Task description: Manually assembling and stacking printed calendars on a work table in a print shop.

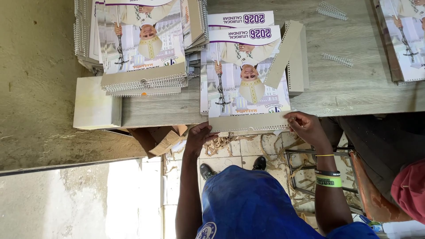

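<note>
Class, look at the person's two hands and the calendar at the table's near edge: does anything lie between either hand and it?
Nothing visible does. The left hand and the right hand both already touch the calendar at its grey bottom strip, at the edge of the table.

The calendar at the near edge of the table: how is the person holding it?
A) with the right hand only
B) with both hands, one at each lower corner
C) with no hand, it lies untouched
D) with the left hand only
B: the left hand grips the lower left corner of the calendar and the right hand grips its lower right corner, at the edge of the table.
</note>
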